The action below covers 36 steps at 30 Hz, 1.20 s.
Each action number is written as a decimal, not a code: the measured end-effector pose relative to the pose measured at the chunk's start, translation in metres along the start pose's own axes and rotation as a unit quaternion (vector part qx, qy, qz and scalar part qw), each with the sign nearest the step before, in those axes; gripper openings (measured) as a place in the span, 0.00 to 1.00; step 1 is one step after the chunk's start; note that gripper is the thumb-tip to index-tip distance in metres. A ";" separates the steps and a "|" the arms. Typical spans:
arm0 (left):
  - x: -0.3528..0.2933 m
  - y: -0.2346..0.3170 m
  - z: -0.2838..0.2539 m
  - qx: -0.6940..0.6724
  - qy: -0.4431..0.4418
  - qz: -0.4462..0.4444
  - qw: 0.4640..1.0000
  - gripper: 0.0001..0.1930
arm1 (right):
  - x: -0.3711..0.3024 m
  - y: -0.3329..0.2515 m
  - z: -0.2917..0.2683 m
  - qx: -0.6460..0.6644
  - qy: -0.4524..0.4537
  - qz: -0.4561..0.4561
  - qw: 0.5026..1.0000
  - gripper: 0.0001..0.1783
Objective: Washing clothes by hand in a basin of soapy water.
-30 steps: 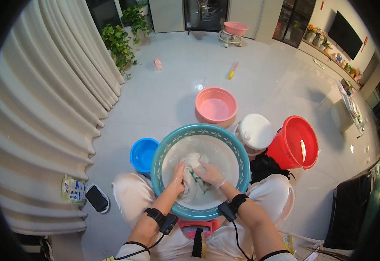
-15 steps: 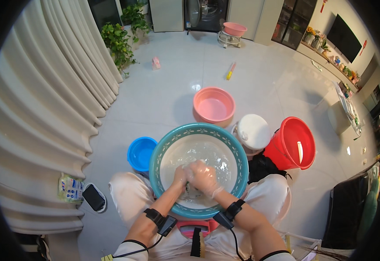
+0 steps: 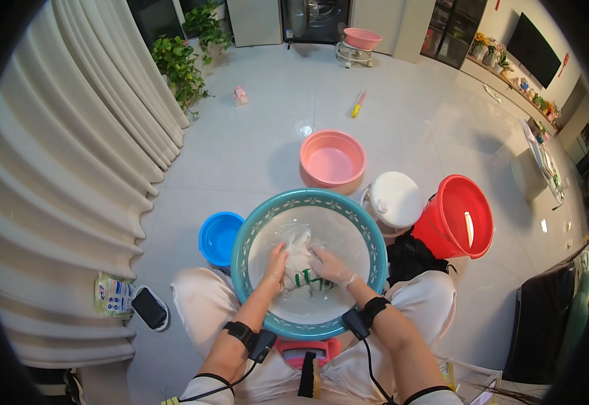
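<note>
A large teal basin (image 3: 377,270) with a pale cut-out-like pattern round its rim stands between my knees, with cloudy water in it. In the water lies a wet white cloth (image 3: 299,260) with green print, bunched and partly spread. My left hand (image 3: 276,264) grips the cloth's left edge, fingers pointing away from me. On the right side, my right hand (image 3: 333,266), seemingly in a thin clear glove, holds the cloth with thumb and fingers. Some fingertips are hidden in the folds.
Around the basin stand a small blue basin (image 3: 219,237), a pink basin (image 3: 333,162), a white lidded bucket (image 3: 395,200) and a red bucket (image 3: 453,216). A black bag-like thing (image 3: 412,260) lies by my right knee. A phone (image 3: 148,309) and a wipes pack (image 3: 113,295) lie left, near the curtain (image 3: 71,202).
My hands were pressed together over the bunched cloth. Now they are apart, and the cloth is opened out between them with its green print showing.
</note>
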<state>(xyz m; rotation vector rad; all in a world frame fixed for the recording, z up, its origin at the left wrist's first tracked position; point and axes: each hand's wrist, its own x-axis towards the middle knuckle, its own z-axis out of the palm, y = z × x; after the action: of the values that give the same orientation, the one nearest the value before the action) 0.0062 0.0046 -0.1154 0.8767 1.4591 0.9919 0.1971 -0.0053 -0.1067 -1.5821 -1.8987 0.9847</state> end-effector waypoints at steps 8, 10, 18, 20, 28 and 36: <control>-0.019 0.030 -0.020 -0.341 -0.278 -0.283 0.852 0.24 | -0.050 -0.146 -0.005 0.003 0.103 -0.180 0.978 0.15; -0.027 0.024 -0.002 -0.379 -0.265 -0.220 0.859 0.20 | -0.050 -0.144 -0.011 -0.049 0.107 -0.198 0.973 0.12; -0.055 0.053 0.007 -0.091 -0.096 -0.041 0.990 0.15 | -0.013 -0.093 -0.046 -0.187 0.100 -0.004 0.977 0.06; -0.056 0.068 0.000 0.135 -0.079 0.148 0.977 0.14 | -0.013 -0.082 -0.061 -0.187 0.045 0.048 0.980 0.07; -0.073 0.107 -0.007 0.133 -0.114 0.267 0.947 0.12 | -0.024 -0.116 -0.084 -0.166 0.074 -0.218 0.959 0.16; -0.081 0.121 0.001 -0.046 -0.078 0.316 0.944 0.28 | -0.029 -0.155 -0.114 0.000 0.017 -0.009 1.000 0.17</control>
<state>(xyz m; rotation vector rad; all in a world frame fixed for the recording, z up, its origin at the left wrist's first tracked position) 0.0160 -0.0248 0.0269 1.3621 0.9952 1.4079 0.1909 -0.0192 0.0872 -1.5694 -1.8873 0.9447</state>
